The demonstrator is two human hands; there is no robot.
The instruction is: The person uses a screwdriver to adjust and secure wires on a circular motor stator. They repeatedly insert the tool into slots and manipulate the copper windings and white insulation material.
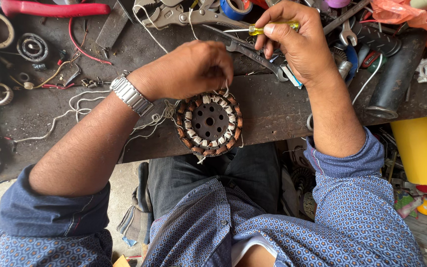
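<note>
Your left hand [189,69] is pinching white string [226,90] over the stator [208,122] at the bench [273,106] edge. Your right hand [297,42] is closing round a yellow-handled screwdriver [265,29], near a blue tape roll [237,7].

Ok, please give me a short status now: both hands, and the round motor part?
Left hand pinching white thread at the stator rim. Right hand holds yellow-handled screwdriver, off the stator. Stator flat on the bench edge, nothing blocking.
</note>
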